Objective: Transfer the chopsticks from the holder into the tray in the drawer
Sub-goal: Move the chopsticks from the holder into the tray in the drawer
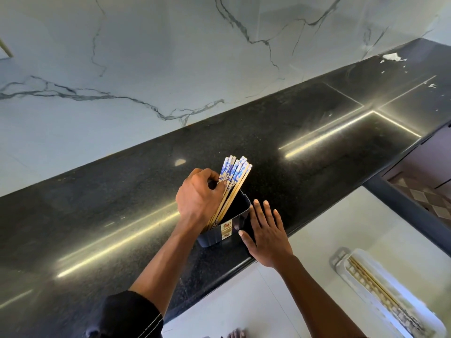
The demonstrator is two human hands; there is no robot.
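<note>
A dark rectangular holder [234,215] stands near the front edge of the black counter. Several wooden chopsticks [235,174] with blue-and-white tops lean out of it toward the back. My left hand [199,196] curls around the bundle, thumb and fingers pinching the chopsticks just above the holder's rim. My right hand [266,234] lies flat with straight fingers against the holder's right side. At the lower right, a white tray [361,291] in the open drawer has a few chopsticks [373,281] lying lengthwise in it.
The polished black counter [122,215] runs diagonally, backed by a white marble wall [146,57]. White scraps [393,57] lie at its far right end. Pale floor [329,228] shows below the counter edge, and a dark cabinet edge [402,211] crosses at the right.
</note>
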